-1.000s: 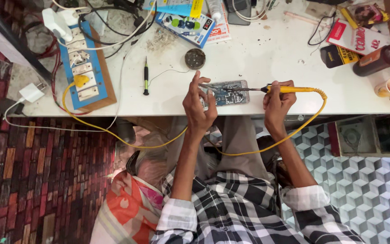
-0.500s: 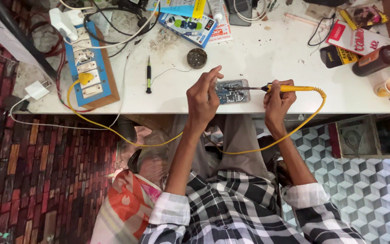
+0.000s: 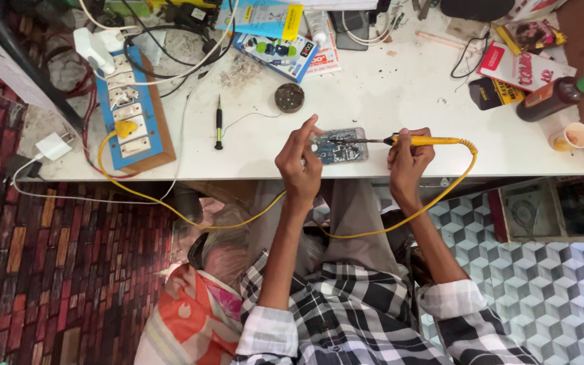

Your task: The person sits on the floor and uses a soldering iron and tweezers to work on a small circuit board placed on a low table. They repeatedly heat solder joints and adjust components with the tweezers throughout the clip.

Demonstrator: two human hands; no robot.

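A small blue-grey circuit board (image 3: 343, 146) lies near the front edge of the white table (image 3: 400, 88). My right hand (image 3: 409, 159) grips the yellow handle of a soldering iron (image 3: 428, 140), whose metal tip reaches left over the board. Its yellow cord loops down past my lap. My left hand (image 3: 299, 162) is at the board's left edge with thumb and fingers pinched together and the index finger raised. Whether something thin is pinched there stays hidden.
A black screwdriver (image 3: 218, 124) and a round tin (image 3: 289, 96) lie left of the board. A blue switch board on wood (image 3: 130, 111) sits at the table's left, with tangled cables behind. At the right stand a brown bottle (image 3: 554, 98), a small cup (image 3: 578, 134) and boxes.
My left hand has slid slightly left off the board and raised its index finger. The soldering iron stays over the board.
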